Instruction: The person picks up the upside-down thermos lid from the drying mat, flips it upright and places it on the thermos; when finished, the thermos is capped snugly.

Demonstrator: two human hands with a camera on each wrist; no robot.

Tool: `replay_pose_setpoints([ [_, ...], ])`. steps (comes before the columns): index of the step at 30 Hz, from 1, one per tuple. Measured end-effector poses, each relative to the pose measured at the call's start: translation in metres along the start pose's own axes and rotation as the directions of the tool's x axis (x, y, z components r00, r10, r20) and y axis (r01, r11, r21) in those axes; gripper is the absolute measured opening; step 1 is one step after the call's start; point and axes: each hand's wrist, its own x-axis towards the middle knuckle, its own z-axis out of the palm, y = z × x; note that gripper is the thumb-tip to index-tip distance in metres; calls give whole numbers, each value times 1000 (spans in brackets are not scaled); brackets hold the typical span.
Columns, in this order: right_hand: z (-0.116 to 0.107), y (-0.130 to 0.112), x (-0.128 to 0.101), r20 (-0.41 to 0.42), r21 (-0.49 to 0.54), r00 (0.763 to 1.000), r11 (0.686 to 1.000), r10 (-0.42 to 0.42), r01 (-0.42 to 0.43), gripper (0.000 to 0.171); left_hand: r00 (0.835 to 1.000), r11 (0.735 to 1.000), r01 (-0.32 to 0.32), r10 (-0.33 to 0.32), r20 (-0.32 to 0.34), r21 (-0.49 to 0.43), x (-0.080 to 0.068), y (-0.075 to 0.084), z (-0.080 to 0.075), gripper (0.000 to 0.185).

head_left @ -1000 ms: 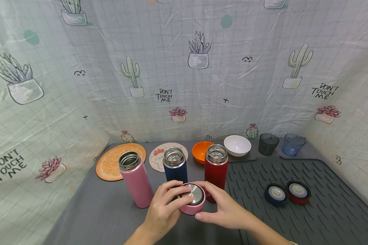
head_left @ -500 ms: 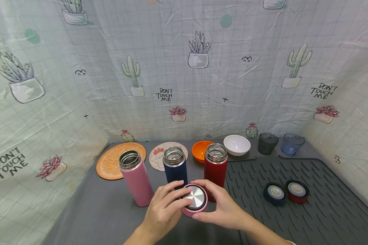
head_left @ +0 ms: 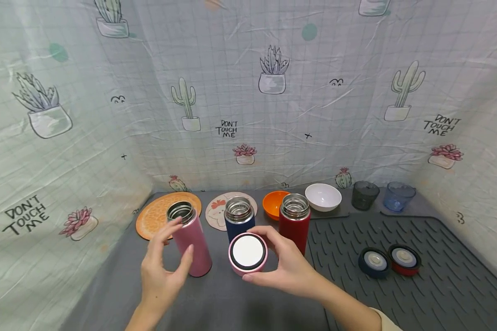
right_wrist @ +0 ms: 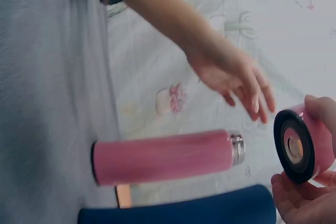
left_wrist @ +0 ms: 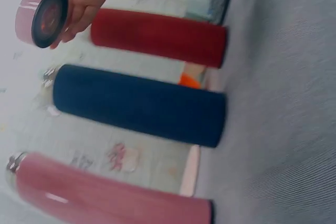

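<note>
My right hand (head_left: 287, 262) pinches a pink bottle lid (head_left: 248, 252) by its rim, metal disc facing the head camera; the dark inner seal (right_wrist: 295, 146) shows in the right wrist view. The pink insulated bottle (head_left: 192, 246) stands upright and uncapped. Near it my left hand (head_left: 161, 266) is raised with fingers spread and nothing between them; in the right wrist view this hand (right_wrist: 226, 72) appears apart from the bottle. A navy bottle (head_left: 238, 225) and a red bottle (head_left: 295, 230), both uncapped, stand to the right of the pink one, partly behind the lid and right hand.
A navy lid (head_left: 374, 263) and a red lid (head_left: 404, 259) lie on the ridged dark mat (head_left: 439, 294). Along the back are an orange-slice mat (head_left: 155, 218), a round cartoon mat (head_left: 215, 216), an orange bowl (head_left: 273, 202), a white bowl (head_left: 323, 197) and two tinted cups (head_left: 363, 195).
My left hand has let go of the pink lid and moved left toward the pink bottle. The right hand has moved the lid slightly left and up.
</note>
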Motion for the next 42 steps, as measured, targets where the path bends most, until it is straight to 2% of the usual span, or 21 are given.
replay_pose_setpoints([
  [2, 5, 0, 7, -4, -2, 1000, 1000, -14, 14, 59, 995, 995, 96, -96, 4, 1, 1, -9, -5, 46],
  [5, 15, 9, 17, -2, 25, 1000, 999, -21, 21, 61, 978, 978, 206, -206, 14, -17, -3, -32, -8, 59],
  [9, 25, 22, 34, 6, 58, 998, 996, -68, 68, 64, 949, 934, 314, -314, 25, -174, -11, -59, -3, 62],
  [11, 30, 25, 45, -1, 59, 994, 992, -107, 107, 66, 938, 898, 340, -347, 29, -279, -15, -71, 4, 61],
  [13, 36, 28, 55, -11, 46, 990, 989, -140, 140, 68, 925, 851, 365, -378, 41, -377, -22, -82, 11, 58],
  [17, 50, 30, 72, -18, 5, 986, 987, -163, 163, 68, 892, 764, 436, -436, 117, -475, -37, -98, 20, 54],
  [18, 53, 31, 76, -14, -11, 985, 985, -171, 171, 68, 887, 750, 449, -441, 138, -486, -40, -101, 22, 54],
  [20, 61, 32, 83, -9, -39, 983, 982, -183, 183, 67, 880, 751, 470, -441, 176, -464, -46, -107, 24, 55],
  [22, 68, 34, 91, -11, -61, 981, 979, -195, 194, 67, 882, 774, 471, -431, 194, -422, -51, -112, 27, 59],
  [26, 81, 40, 105, -33, -123, 981, 974, -194, 188, 68, 901, 840, 433, -395, 177, -327, -57, -119, 29, 62],
  [29, 89, 45, 115, -36, -158, 984, 974, -172, 164, 68, 919, 858, 394, -361, 158, -329, -60, -123, 27, 57],
  [32, 95, 49, 122, -32, -134, 991, 983, -129, 124, 67, 926, 848, 376, -337, 168, -374, -62, -125, 25, 55],
  [37, 100, 57, 129, -65, -7, 997, 999, -43, 42, 63, 918, 816, 395, -339, 204, -422, -62, -128, 24, 47],
  [42, 102, 62, 132, -85, 93, 996, 996, 23, -15, 60, 907, 792, 420, -370, 200, -443, -63, -125, 23, 40],
])
